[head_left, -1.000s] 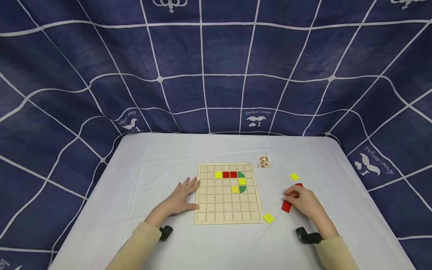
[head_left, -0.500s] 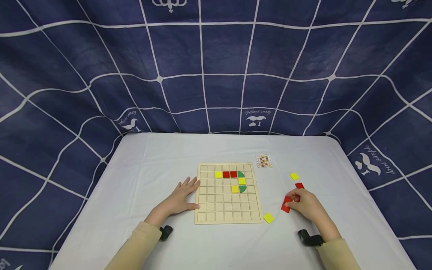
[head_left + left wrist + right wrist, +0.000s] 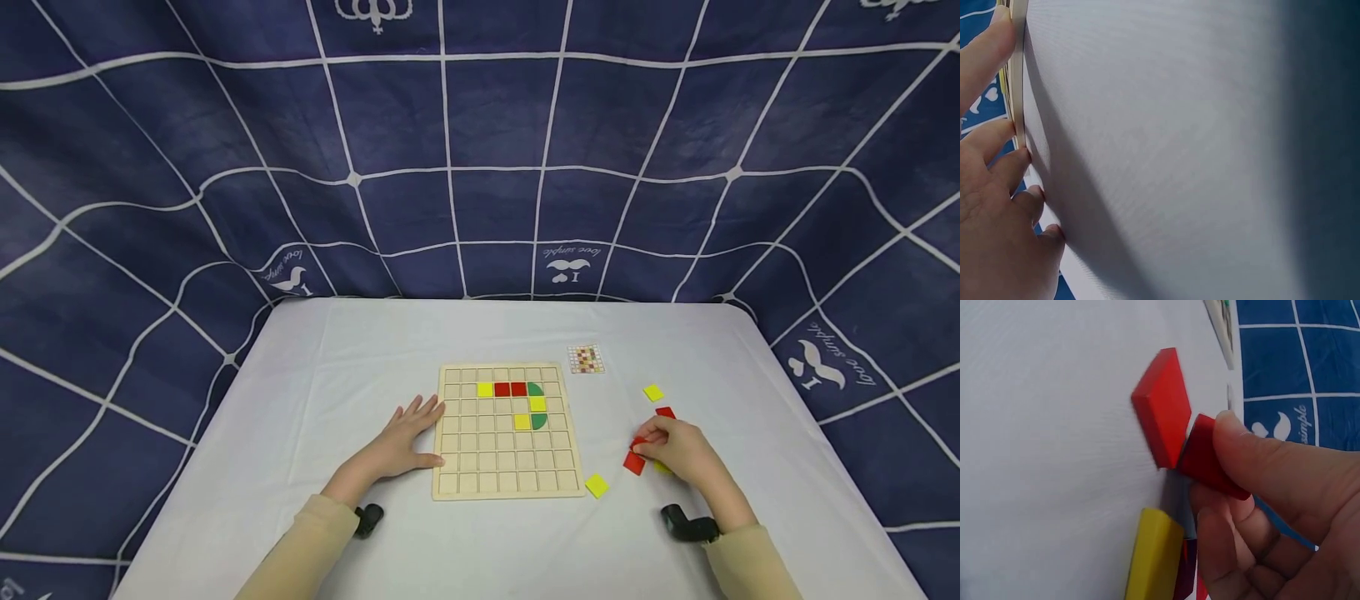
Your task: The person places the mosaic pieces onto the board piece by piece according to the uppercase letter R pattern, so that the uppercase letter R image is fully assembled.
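Observation:
My left hand (image 3: pixel 397 442) lies spread at the left edge of a wooden grid board (image 3: pixel 487 460); in the left wrist view its fingertips touch the board's side. With thumb and fingers, my right hand (image 3: pixel 681 448) pinches a small red square tile (image 3: pixel 1207 459), tilted up off the white cloth. Close beside it is another red tile (image 3: pixel 1166 406), and a yellow tile (image 3: pixel 1154 556) is partly hidden under the hand. Set into the board's upper right part are yellow tiles (image 3: pixel 537 404), two red tiles (image 3: pixel 510 389) and two green rounded tiles (image 3: pixel 536 389).
A small printed pattern card (image 3: pixel 586 359) sits beyond the board's upper right corner. Loose on the cloth are a yellow tile (image 3: pixel 654 392) at the back right, a yellow tile (image 3: pixel 597 485) by the board's lower right corner, and a red tile (image 3: pixel 665 412) behind my right hand.
My right fingers have closed on a red tile, which now shows apart from the other red one. A yellow tile has come into view under that hand. The left hand stays put.

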Available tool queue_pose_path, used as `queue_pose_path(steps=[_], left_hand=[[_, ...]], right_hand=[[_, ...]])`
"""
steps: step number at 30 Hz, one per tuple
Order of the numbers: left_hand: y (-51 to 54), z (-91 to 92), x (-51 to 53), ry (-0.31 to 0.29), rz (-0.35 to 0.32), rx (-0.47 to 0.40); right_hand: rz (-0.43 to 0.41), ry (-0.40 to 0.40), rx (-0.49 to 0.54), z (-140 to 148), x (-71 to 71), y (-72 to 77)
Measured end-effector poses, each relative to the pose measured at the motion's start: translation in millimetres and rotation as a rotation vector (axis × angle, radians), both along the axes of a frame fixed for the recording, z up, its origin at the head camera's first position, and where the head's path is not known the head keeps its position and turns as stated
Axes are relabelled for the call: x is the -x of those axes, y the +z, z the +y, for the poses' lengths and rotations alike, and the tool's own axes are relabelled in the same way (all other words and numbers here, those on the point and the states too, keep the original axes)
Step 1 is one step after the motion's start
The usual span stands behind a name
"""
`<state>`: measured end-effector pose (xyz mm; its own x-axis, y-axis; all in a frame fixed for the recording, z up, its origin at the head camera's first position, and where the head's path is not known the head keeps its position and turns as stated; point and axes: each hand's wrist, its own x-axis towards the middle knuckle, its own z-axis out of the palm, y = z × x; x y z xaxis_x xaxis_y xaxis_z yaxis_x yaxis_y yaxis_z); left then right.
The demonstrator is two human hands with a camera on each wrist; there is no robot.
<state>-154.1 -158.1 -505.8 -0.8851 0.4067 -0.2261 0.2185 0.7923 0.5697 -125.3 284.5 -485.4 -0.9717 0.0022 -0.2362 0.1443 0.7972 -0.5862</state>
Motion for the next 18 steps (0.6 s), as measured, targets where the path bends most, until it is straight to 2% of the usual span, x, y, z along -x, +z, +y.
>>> queue_pose_path(steps=[5,11,14,18], left_hand=[[0.0,-1.0,0.0,-0.008,0.003,0.005],[0.2,-2.3,0.3,-0.015,0.003,-0.009],[0.3,-2.6,0.2,-0.018,0.005,-0.015],[0.3,-2.3,-0.1,-0.018,0.006,-0.018]], right_hand=[[-0.010,-0.057,0.134,-9,5.0,0.9],[-0.020,-0.129,0.365,-37,17.5,-3.3],[-0.024,-0.133,0.462,-56,24.0,-7.1],[-0.018,-0.110,0.533,-85,30.6,-10.4]])
